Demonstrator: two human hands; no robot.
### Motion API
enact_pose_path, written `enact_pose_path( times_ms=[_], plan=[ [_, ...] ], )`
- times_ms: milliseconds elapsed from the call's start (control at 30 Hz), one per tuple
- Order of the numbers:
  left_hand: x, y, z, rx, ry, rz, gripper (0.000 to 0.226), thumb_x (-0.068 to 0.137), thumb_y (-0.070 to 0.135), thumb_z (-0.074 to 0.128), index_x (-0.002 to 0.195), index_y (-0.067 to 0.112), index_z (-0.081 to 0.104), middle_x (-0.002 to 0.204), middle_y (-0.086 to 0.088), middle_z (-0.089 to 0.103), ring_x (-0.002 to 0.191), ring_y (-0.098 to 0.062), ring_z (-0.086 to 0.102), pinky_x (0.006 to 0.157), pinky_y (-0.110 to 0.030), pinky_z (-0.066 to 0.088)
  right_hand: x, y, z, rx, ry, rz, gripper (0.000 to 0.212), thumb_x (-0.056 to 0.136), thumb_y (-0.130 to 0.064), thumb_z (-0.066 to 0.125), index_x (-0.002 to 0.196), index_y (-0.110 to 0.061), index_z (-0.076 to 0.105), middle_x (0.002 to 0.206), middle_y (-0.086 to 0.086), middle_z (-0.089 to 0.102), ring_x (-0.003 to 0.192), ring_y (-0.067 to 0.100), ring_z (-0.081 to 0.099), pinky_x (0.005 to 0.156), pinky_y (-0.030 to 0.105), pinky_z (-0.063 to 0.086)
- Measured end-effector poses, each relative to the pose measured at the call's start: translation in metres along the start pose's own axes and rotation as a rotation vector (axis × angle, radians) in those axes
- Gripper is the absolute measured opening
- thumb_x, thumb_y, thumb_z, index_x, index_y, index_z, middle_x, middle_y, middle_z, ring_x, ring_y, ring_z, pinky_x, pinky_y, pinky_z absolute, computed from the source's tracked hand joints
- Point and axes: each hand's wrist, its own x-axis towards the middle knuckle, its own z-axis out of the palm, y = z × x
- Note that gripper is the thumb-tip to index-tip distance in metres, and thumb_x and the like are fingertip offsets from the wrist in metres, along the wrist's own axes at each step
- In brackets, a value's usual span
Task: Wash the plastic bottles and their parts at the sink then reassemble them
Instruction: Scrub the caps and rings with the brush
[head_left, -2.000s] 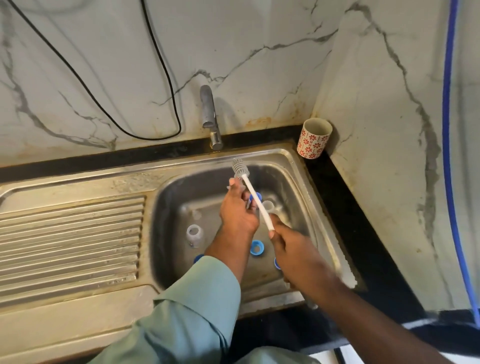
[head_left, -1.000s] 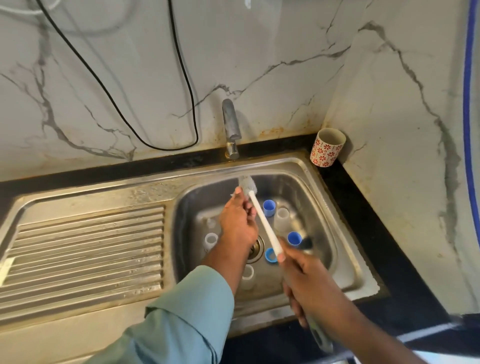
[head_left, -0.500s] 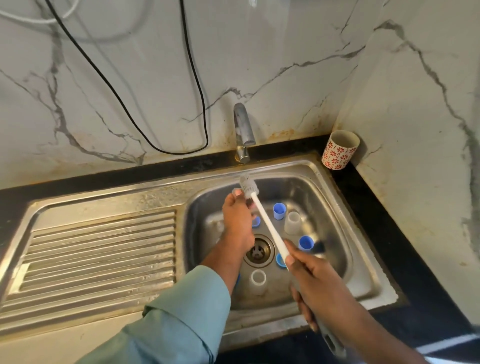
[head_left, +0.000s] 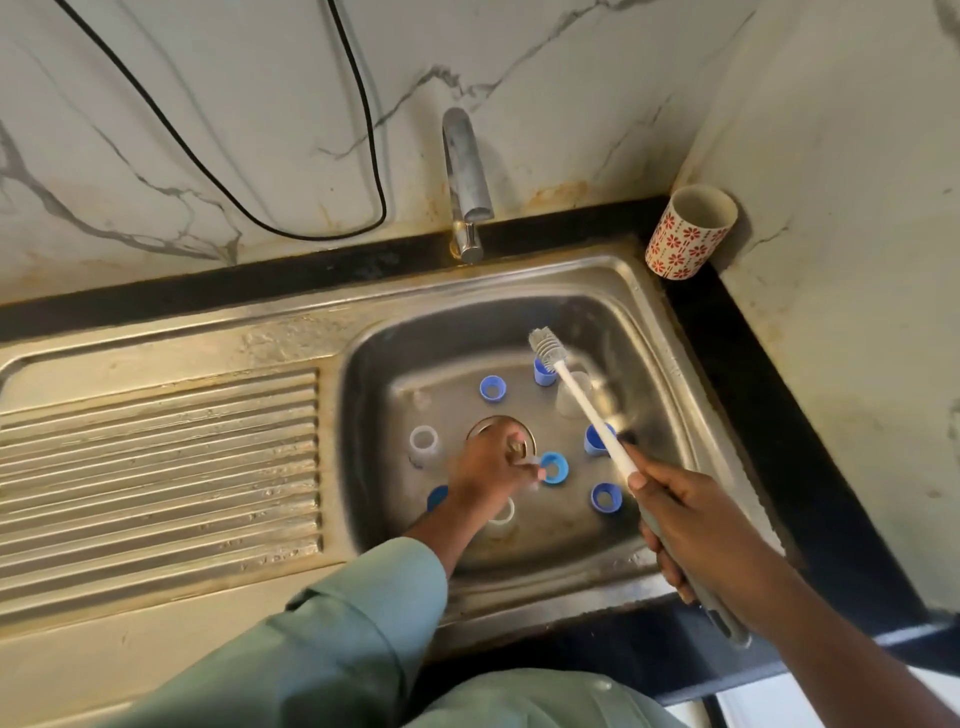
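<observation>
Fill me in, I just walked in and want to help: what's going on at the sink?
A person is washing small bottle parts in the sink. The right hand grips a long white brush, held up over the basin. The left hand reaches down by the drain, its fingers at a blue cap; whether they grip it is unclear. More blue caps and clear pieces lie scattered on the sink floor. The tap shows no running water.

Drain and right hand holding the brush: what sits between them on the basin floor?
In the head view, a blue cap by the left hand.
</observation>
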Motion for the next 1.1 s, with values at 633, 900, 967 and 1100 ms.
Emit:
enact_pose_path(
  times_ms=[633, 900, 967, 1100],
  plan=[
    [0.148, -0.059, -0.096, 0.493, 0.055, -0.191, 0.047, 0.095, 0.012, 0.060, 0.141, 0.013, 0.052, 0.145, -0.015, 0.049, 0.134, -0.035, 0.046, 0.110, -0.040, 0.038, 0.081, -0.016, 0.033, -0.120, -0.089, 0.024, 0.028, 0.099, -0.035, 0.050, 0.113, -0.059, 0.050, 0.060, 0.003, 0.055, 0.045, 0.015, 0.049, 0.046, 0.028, 0.046],
    [0.172, -0.082, -0.077, -0.037, 0.091, -0.439, 0.040, 0.092, 0.015, 0.049, 0.127, -0.002, 0.061, 0.130, -0.023, 0.060, 0.120, -0.038, 0.057, 0.091, -0.039, 0.049, 0.094, -0.022, 0.045, -0.162, -0.116, 0.044, 0.028, 0.099, -0.037, 0.049, 0.104, -0.064, 0.048, 0.060, 0.002, 0.056, 0.042, 0.015, 0.049, 0.042, 0.026, 0.046],
    [0.164, -0.080, -0.078, -0.195, 0.180, -0.379, 0.021, 0.094, 0.001, 0.051, 0.096, 0.006, 0.071, 0.099, -0.020, 0.064, 0.092, -0.034, 0.061, 0.072, -0.037, 0.047, 0.090, -0.023, 0.045, -0.181, -0.127, 0.046, 0.031, 0.098, -0.035, 0.051, 0.105, -0.065, 0.047, 0.060, 0.003, 0.056, 0.042, 0.015, 0.049, 0.043, 0.027, 0.045],
    [0.125, -0.045, -0.090, -0.622, 0.363, -0.253, 0.023, 0.100, 0.021, 0.060, 0.081, 0.012, 0.071, 0.066, -0.010, 0.062, 0.054, -0.020, 0.056, 0.056, -0.032, 0.047, 0.075, -0.024, 0.037, -0.358, -0.089, -0.022, 0.033, 0.098, -0.034, 0.052, 0.126, -0.050, 0.051, 0.065, 0.003, 0.058, 0.049, 0.008, 0.050, 0.048, 0.024, 0.046]
  ],
)
